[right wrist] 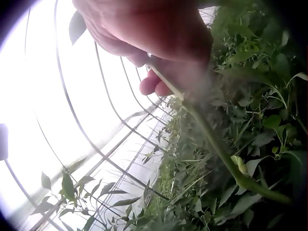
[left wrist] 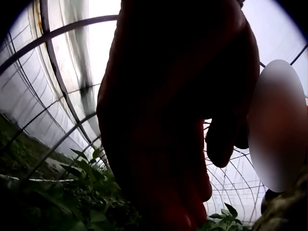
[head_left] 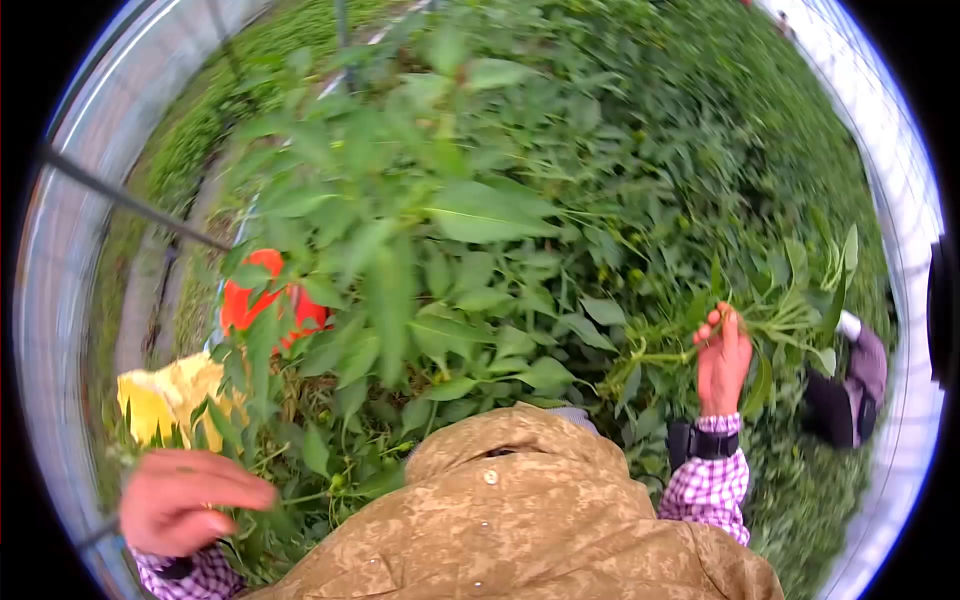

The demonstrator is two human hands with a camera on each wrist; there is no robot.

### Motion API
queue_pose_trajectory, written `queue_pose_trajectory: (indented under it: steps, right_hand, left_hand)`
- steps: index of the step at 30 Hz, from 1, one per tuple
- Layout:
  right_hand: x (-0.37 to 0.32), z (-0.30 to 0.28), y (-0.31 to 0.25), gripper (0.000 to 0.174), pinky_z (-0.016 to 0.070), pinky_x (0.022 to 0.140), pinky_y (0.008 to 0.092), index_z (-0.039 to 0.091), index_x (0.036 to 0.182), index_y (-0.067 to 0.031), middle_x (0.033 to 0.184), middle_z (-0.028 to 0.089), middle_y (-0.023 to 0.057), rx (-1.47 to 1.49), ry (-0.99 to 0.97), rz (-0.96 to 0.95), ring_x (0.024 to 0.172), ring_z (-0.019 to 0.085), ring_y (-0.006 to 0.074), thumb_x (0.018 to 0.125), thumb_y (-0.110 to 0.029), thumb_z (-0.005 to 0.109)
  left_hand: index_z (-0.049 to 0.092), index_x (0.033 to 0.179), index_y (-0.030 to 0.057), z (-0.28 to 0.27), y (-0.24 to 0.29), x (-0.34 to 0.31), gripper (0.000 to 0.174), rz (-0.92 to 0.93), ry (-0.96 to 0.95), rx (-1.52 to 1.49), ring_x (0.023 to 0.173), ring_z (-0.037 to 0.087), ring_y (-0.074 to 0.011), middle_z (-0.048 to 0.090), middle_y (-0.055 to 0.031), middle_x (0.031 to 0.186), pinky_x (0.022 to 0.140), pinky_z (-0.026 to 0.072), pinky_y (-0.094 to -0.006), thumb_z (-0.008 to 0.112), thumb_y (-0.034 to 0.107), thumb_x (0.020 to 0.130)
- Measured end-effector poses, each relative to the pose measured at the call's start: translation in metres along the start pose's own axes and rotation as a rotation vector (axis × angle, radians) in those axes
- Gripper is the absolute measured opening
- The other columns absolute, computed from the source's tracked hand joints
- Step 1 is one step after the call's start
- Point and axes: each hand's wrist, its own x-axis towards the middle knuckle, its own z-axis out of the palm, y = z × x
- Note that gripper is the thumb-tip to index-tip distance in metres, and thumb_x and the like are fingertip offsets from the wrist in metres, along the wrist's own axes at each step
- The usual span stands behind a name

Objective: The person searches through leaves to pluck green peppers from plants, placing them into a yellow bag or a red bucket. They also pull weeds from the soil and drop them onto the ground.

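Note:
My right hand (head_left: pixel 722 365) is raised over the plants at the right. Its fingers curl round a bunch of cut leafy green shoots (head_left: pixel 800 312), with leaves fanning out to the right and a stem end out to the left. In the right wrist view a thick green stem (right wrist: pixel 216 144) runs from under the fingers down to the right. My left hand (head_left: pixel 190 495) hovers at the lower left near the foliage, slightly blurred, fingers loosely bent and holding nothing. The left wrist view shows that hand (left wrist: pixel 163 115) as a dark silhouette, fingers pointing down.
Dense leafy green plants (head_left: pixel 490 325) fill the space ahead. A yellow sack (head_left: pixel 165 395) and a bright red-orange object (head_left: pixel 255 295) lie partly behind leaves at the left. A metal pole (head_left: pixel 130 195) crosses there. Another person's sleeved arm (head_left: pixel 868 365) shows at the right.

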Motion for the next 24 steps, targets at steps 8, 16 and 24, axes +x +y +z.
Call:
queue_pose_trajectory:
  steps: [8,16,24]
  right_hand:
    - [0.019,-0.084,0.017,0.028,0.0419,0.061,0.0247,0.053,0.112,-0.0011,0.093,0.056,0.0029,0.272,0.032,-0.124,0.068,0.048,0.0094,0.098,-0.025,0.048]
    - [0.008,-0.196,0.033,0.029,0.0396,0.057,0.0227,0.045,0.117,0.003,0.093,0.051,0.0057,0.383,0.195,-0.201,0.063,0.042,0.0081,0.1,-0.021,0.042]
    - [-0.026,-0.276,0.059,0.029,0.0334,0.059,0.0258,0.04,0.12,0.007,0.094,0.04,0.0062,0.58,0.267,-0.204,0.063,0.035,0.0098,0.102,-0.015,0.036]
  left_hand:
    - [0.057,0.113,0.0035,0.194,-0.13,0.242,0.023,-0.031,-0.449,0.107,0.103,0.059,-0.0289,0.061,-0.0132,0.108,0.087,0.0473,-0.0389,0.051,0.012,0.092]
    - [0.054,0.123,0.0086,0.265,-0.337,0.337,0.054,-0.128,-0.899,1.254,0.136,0.027,-0.0395,0.041,-0.0197,0.139,0.106,0.0282,-0.0594,0.065,0.04,0.081]
    - [0.063,0.117,0.0169,0.199,-0.406,0.257,0.044,-0.555,-0.889,1.209,0.125,0.043,-0.0336,0.058,-0.0121,0.124,0.102,0.0156,-0.0712,0.045,0.048,0.092]
